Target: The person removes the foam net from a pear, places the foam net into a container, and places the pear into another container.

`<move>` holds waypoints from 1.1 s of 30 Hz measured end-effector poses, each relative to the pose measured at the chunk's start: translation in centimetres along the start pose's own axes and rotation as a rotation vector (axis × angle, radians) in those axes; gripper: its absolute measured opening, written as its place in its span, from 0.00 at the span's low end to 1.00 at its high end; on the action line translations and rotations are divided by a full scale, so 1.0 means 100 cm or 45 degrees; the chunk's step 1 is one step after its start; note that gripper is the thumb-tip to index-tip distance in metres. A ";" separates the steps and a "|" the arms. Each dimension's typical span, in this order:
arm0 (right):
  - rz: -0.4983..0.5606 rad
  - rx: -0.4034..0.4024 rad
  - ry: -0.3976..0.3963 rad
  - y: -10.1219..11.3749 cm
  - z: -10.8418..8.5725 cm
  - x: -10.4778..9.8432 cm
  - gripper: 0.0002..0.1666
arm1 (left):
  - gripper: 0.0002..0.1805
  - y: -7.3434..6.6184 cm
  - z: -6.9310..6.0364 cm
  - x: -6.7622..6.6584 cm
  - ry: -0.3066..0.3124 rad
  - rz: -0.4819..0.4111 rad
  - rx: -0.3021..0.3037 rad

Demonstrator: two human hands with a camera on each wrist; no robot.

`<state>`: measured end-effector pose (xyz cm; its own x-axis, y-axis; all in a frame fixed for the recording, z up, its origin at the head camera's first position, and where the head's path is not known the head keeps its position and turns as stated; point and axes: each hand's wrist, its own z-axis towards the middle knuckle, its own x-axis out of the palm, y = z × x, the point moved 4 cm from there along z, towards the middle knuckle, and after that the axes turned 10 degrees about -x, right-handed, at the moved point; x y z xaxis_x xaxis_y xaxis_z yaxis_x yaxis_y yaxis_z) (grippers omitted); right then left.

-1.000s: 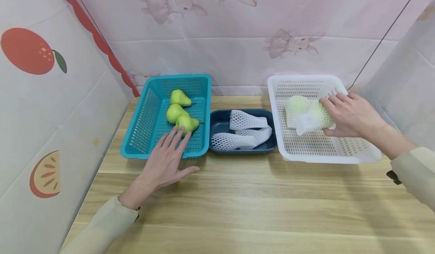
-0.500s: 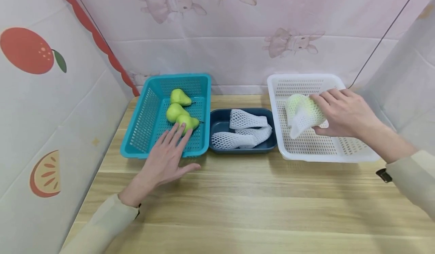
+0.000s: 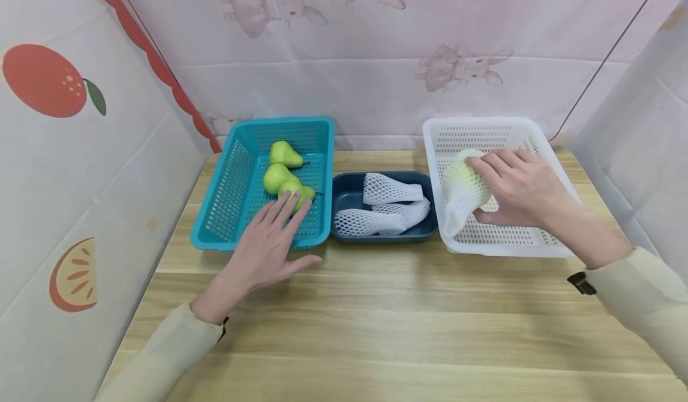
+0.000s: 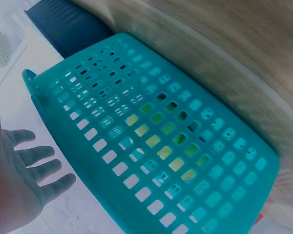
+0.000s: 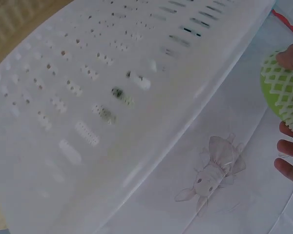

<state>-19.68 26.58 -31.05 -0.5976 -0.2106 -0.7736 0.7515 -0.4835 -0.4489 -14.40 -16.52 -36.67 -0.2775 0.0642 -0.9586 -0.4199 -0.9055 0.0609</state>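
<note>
Backdrop: pink-and-white sheeting (image 3: 376,37) with printed rabbits, at the back of a wood-grain tabletop (image 3: 408,318).
Right hand (image 3: 521,187): fingers and thumb curled round a netted pear (image 3: 463,181), over the left half of the white basket (image 3: 497,250).
Shift, right: a second ago hand and pear were farther right; now near the basket's left wall, the net's loose end hanging toward the front left corner. Second netted pear, distinct a second ago, can't be told apart now.
Left hand (image 3: 263,241): flat, fingers extended, tips over the nearest pear (image 3: 308,191) in the teal basket (image 3: 223,193); contact can't be told. Hardly moved.
Other pears: two more (image 3: 285,155) behind it, unchanged.
Blue tray (image 3: 349,200): three foam nets (image 3: 395,188), same lie as before; sits between both baskets, ends right beside them.
Edges: left palm crosses the teal basket's front rim; right wrist crosses the white front rim, whose right wall shows more than before.
Room: wood runs between the forearms, from the blue tray toward me; both baskets back close to the sheeting.
</note>
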 end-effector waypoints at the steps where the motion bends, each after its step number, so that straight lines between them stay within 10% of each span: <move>1: -0.003 -0.006 -0.012 0.002 0.002 0.001 0.55 | 0.60 -0.001 0.001 -0.001 -0.006 -0.007 0.006; 33: 0.091 -0.122 -0.210 0.068 0.042 0.027 0.62 | 0.59 -0.048 0.033 -0.014 -0.235 -0.140 0.190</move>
<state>-17.36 19.14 -34.30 -0.5736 -0.3814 -0.7249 0.8120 -0.3808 -0.4422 -14.79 -10.87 -34.67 -0.3703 0.2470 -0.8954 -0.5751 -0.8180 0.0122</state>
